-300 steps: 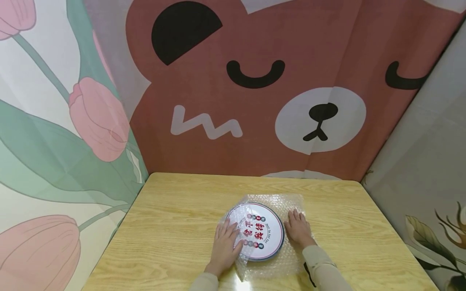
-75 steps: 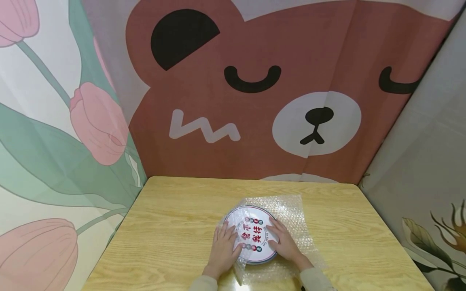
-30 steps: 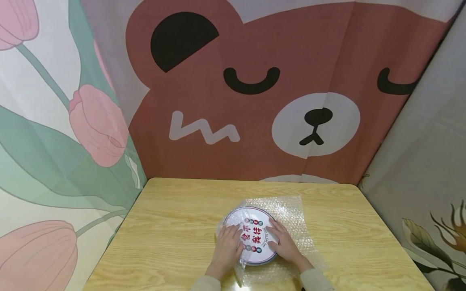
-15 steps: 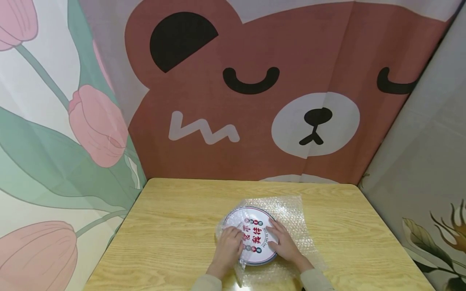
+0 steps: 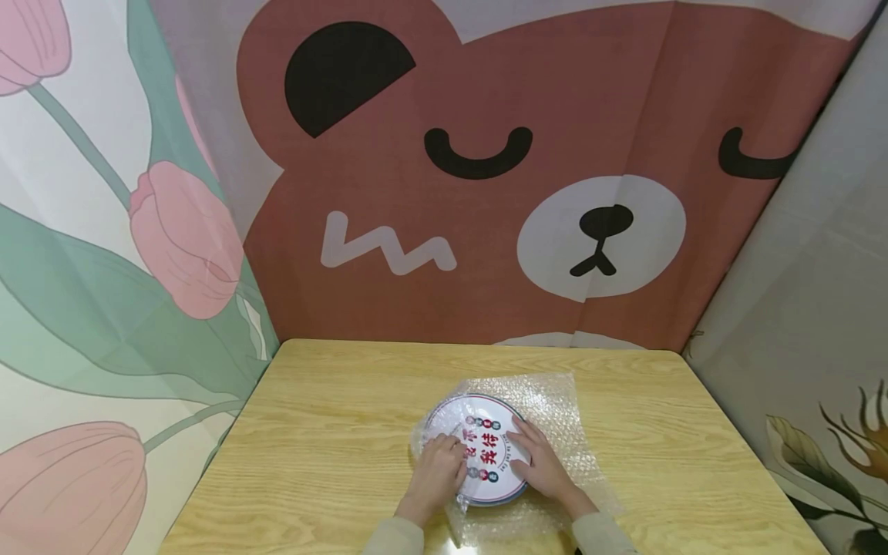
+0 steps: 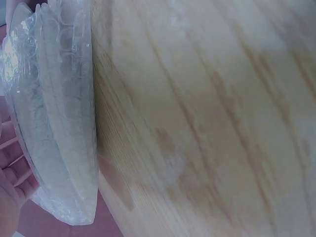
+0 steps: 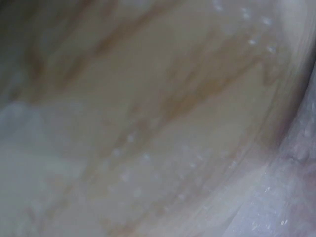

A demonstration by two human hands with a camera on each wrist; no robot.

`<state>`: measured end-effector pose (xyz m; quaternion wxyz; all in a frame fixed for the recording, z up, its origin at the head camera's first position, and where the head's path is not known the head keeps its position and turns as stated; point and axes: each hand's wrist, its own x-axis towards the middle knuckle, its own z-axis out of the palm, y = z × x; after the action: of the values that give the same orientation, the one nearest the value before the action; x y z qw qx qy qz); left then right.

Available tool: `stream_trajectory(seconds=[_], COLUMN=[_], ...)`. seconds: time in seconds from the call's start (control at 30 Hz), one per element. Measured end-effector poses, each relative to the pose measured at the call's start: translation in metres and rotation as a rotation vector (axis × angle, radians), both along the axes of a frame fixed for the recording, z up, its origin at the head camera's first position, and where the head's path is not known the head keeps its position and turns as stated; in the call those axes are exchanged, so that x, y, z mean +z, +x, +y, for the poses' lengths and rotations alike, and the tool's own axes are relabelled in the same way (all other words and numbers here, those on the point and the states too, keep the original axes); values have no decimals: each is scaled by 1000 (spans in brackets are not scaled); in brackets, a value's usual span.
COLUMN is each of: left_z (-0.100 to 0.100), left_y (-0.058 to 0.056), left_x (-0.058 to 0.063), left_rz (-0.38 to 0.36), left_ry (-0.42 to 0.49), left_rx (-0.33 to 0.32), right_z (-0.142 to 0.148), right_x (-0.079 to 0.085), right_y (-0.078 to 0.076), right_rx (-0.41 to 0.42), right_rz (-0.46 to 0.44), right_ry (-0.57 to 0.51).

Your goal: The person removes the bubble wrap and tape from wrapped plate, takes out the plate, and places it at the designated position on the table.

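A round white plate (image 5: 479,428) with red characters and a blue rim lies on the table; layered edges show below it. Bubble wrap (image 5: 551,401) lies under it and folds over its left part. My left hand (image 5: 433,474) is on that left part, its fingers bent in and pinching the wrap's edge. In the left wrist view its curled fingers (image 6: 17,173) lie against the wrapped plate side. My right hand (image 5: 544,462) rests on the plate's right rim, fingers spread. The right wrist view catches blurred bubble wrap (image 7: 276,207) but no clear fingers.
The wooden table (image 5: 333,439) extends around the wrap on all sides. A bear-print cloth (image 5: 388,301) hangs behind its back edge, a tulip-print cloth (image 5: 69,308) on the left and a grey flowered cloth (image 5: 798,308) on the right.
My right hand has come from the wrap beside the plate onto its right rim. My left hand's fingers, earlier laid out flat on the wrap, have drawn in and curled.
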<state>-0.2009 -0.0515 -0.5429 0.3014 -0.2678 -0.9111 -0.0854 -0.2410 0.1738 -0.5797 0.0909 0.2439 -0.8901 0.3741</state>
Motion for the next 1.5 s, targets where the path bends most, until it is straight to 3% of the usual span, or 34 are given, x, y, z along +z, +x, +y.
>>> stream_trajectory(seconds=[0.33,0.7,0.97,1.3,1.5], left_z=[1,4,5,6,6], left_y=[-2,0,-3,-3,-4], left_x=[1,3,2,3,3], left_rz=[25,-123,-170,-153,-147], left_ry=[-12,-125,-147,-164,-159], left_rx=[-32,39,48,48,39], right_z=[0,-1,-2,0,-1], right_x=[1,-1,-3,-2,1], right_y=[0,-1,1,-1,0], right_rx=[-3,-1,27,-14,-19], right_rz=[-19,26,161,-12,-33], right_ry=[1,3,-29,23,33])
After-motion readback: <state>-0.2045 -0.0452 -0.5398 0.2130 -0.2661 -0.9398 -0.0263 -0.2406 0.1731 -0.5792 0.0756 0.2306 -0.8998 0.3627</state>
